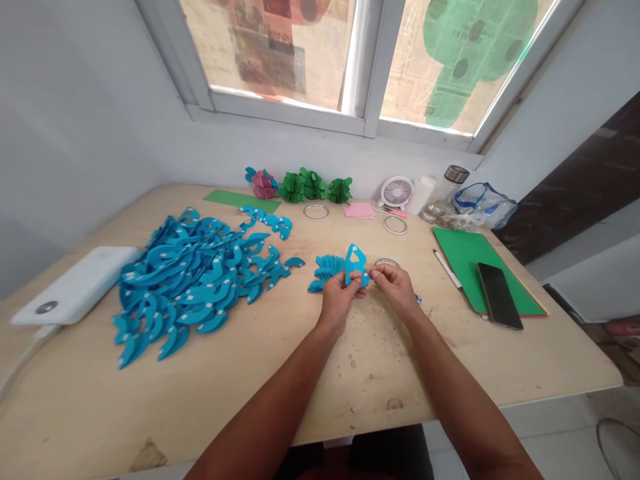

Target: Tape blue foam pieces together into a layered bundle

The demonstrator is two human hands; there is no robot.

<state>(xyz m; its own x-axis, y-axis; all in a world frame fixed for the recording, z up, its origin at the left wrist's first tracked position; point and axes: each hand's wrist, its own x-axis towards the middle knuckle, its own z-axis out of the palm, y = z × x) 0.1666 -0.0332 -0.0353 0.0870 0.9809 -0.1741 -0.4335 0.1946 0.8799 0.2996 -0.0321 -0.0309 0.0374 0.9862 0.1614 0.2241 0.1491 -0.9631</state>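
Near the frame's centre, a pleated blue stack point(329, 267) is showing just left of a blue paper piece point(361, 256), which the left hand point(340, 297) is clamping between thumb and fingers. The right hand point(395, 287) is holding its fingertips together at the piece's right edge; whether they are gripping anything, I cannot tell. Too hard a squeeze could be creasing the paper; if its white patches are sticky, a stray touch could be bonding it crookedly. On the pale, stained wooden table point(240, 393), a power bank point(75, 285) is lying at far left, just beside a blue pile point(200, 273). A window point(373, 67) is filling the upper middle; a phone point(500, 296) is resting on green sheets point(464, 259) at right.
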